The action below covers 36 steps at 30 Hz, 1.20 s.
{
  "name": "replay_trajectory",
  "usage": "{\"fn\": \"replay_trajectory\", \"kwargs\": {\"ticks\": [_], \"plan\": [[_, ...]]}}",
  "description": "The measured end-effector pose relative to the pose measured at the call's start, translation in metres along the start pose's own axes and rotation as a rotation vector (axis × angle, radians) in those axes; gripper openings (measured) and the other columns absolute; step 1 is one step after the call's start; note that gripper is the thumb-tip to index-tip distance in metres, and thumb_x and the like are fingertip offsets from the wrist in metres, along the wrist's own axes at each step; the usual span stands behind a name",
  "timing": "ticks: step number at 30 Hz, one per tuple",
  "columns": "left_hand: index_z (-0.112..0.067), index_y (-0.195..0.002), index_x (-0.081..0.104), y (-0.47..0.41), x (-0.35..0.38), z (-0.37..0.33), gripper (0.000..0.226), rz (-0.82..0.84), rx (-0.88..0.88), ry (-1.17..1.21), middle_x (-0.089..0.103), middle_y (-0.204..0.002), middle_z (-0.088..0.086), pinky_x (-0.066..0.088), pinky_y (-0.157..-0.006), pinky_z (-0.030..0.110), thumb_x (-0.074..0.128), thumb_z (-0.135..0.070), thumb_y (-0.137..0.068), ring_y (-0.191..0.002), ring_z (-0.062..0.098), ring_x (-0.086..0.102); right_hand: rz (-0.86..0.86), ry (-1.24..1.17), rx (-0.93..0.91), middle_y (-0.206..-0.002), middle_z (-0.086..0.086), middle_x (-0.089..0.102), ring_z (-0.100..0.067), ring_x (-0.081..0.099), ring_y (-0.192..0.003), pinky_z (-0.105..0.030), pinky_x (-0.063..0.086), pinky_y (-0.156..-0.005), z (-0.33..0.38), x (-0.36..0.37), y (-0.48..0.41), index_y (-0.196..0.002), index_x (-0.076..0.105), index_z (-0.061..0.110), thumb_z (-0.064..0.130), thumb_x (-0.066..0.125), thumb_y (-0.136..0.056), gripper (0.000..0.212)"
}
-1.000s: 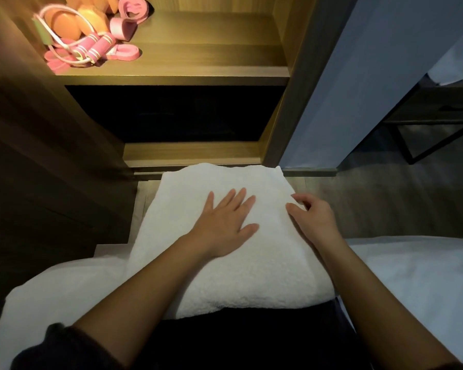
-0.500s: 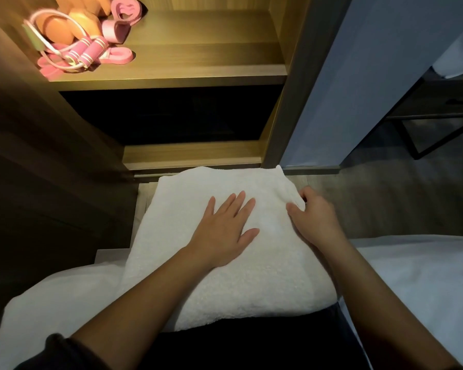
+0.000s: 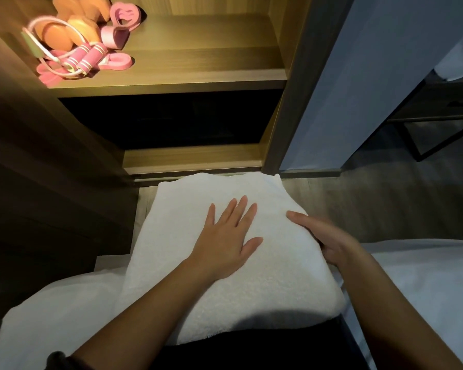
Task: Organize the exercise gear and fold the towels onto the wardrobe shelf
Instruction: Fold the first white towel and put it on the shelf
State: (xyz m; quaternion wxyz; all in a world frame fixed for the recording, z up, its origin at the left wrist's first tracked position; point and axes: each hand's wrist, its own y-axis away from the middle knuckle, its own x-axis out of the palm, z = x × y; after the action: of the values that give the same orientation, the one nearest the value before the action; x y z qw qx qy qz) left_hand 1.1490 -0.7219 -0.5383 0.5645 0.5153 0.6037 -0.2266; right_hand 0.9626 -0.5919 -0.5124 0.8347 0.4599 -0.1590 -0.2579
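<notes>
Two hands rest on one folded white towel [image 3: 233,252] at the centre of the frame. The left hand [image 3: 226,240] lies flat and spread on the top face, gripping nothing. The right hand [image 3: 329,241] curls around the towel's right edge, thumb on top; its fingers run under the fold out of sight, so this reads as a loose grasp, not a clench.

Handling, as a judgement: the terry cloth is thick, soft and limp, light for its bulk, not slippery and not fragile. It will sag and unfold if lifted by one edge. Take hold at both side edges with the fingers beneath and the thumbs above, or support it from below on flat palms.

Beneath the towel lie a dark lap and a white bed sheet [image 3: 425,276]. Beyond it, the lit wardrobe shelf [image 3: 198,62] at the upper middle of the frame has free board at its right. The pink jump rope [image 3: 90,58], pink bands [image 3: 118,62] and orange pieces [image 3: 56,36] already occupy its left end.
</notes>
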Motion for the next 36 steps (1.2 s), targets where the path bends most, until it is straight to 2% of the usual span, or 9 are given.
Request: {"fn": "replay_trajectory", "kwargs": {"ticks": [4,8,12,18,21,24,28,31,36], "plan": [[-0.035,-0.151,-0.02,0.005,0.002,-0.004,0.07,0.062,0.212,0.03,-0.029,-0.157,-0.015,-0.012,-0.119,0.042,0.002,-0.069,-0.093,-0.145,0.008,-0.027,-0.018,0.074,-0.057,-0.114,-0.013,0.069,-0.03,0.067,-0.1,-0.047,0.056,-0.085,0.003,-0.006,0.0,-0.125,0.058,0.011,0.031,0.072,-0.083,0.048],[-0.031,-0.152,-0.019,0.018,-0.002,0.006,0.076,0.113,0.095,-0.086,-0.028,-0.157,-0.01,-0.009,-0.12,0.049,-0.003,-0.071,-0.089,-0.147,0.014,-0.022,-0.27,0.461,-0.182,-0.126,-0.008,0.058,-0.022,0.059,-0.1,-0.032,0.049,-0.075,0.0,0.009,0.001,-0.137,0.046,0.014,0.037,0.065,-0.092,0.054],[-0.029,-0.155,-0.008,0.039,-0.01,0.016,0.083,0.11,-0.125,-0.111,-0.02,-0.161,-0.005,-0.006,-0.119,0.057,-0.009,-0.07,-0.083,-0.148,0.019,-0.02,-0.544,1.147,-0.531,-0.153,-0.002,0.035,-0.028,0.034,-0.139,-0.047,0.031,-0.11,0.012,0.04,0.002,-0.148,0.027,0.027,0.035,0.059,-0.092,0.065],[-0.039,-0.154,-0.004,0.089,-0.016,0.043,0.077,0.019,-0.535,0.232,-0.016,-0.163,-0.005,0.0,-0.12,0.051,0.01,-0.07,-0.085,-0.15,0.021,-0.012,0.034,1.529,-0.694,-0.163,0.003,-0.013,-0.025,-0.016,-0.15,-0.057,-0.011,-0.117,0.0,0.132,-0.007,-0.156,-0.003,0.031,0.067,0.019,-0.096,0.073],[-0.035,-0.152,0.017,0.127,-0.014,0.062,0.069,-0.04,-0.753,0.512,0.02,-0.16,-0.002,0.031,-0.111,0.052,0.031,-0.066,-0.092,-0.143,0.025,0.028,0.113,1.574,-0.818,-0.162,0.005,-0.021,-0.026,-0.021,-0.148,-0.057,-0.011,-0.118,-0.014,0.163,-0.012,-0.155,-0.008,0.034,0.065,0.016,-0.096,0.07],[-0.03,-0.123,0.054,0.162,-0.014,0.077,0.032,-0.226,-0.874,0.992,0.061,-0.111,-0.008,0.05,-0.074,0.032,0.056,-0.044,-0.094,-0.1,0.014,0.058,0.182,1.571,-0.95,-0.162,0.009,-0.02,-0.024,-0.023,-0.147,-0.056,-0.012,-0.118,-0.015,0.174,-0.016,-0.155,-0.002,0.039,0.059,0.014,-0.099,0.061],[-0.038,-0.097,0.075,0.2,-0.013,0.091,0.023,-0.161,-0.693,1.448,0.074,-0.102,-0.006,0.056,-0.075,0.028,0.068,-0.048,-0.077,-0.098,0.017,0.07,0.246,1.625,-1.012,-0.163,0.01,-0.011,-0.023,-0.02,-0.148,-0.055,-0.013,-0.117,-0.005,0.183,-0.02,-0.155,0.008,0.04,0.056,0.014,-0.1,0.057],[-0.05,-0.115,0.06,0.212,-0.011,0.091,0.052,0.024,-0.46,1.348,0.066,-0.115,-0.024,0.054,-0.075,0.015,0.078,-0.058,-0.067,-0.108,-0.002,0.062,0.272,1.635,-1.04,-0.164,0.011,-0.002,-0.02,-0.016,-0.15,-0.055,-0.014,-0.117,0.0,0.193,-0.021,-0.154,0.015,0.04,0.054,0.015,-0.101,0.055],[-0.064,-0.114,0.049,0.213,-0.014,0.093,0.059,-0.144,-0.381,1.338,0.06,-0.116,-0.03,0.053,-0.079,0.015,0.079,-0.048,-0.067,-0.114,-0.006,0.056,0.209,1.545,-1.06,-0.163,0.015,0.009,-0.013,-0.007,-0.151,-0.052,-0.009,-0.119,-0.004,0.197,-0.023,-0.153,0.017,0.041,0.052,0.015,-0.101,0.053]]}}
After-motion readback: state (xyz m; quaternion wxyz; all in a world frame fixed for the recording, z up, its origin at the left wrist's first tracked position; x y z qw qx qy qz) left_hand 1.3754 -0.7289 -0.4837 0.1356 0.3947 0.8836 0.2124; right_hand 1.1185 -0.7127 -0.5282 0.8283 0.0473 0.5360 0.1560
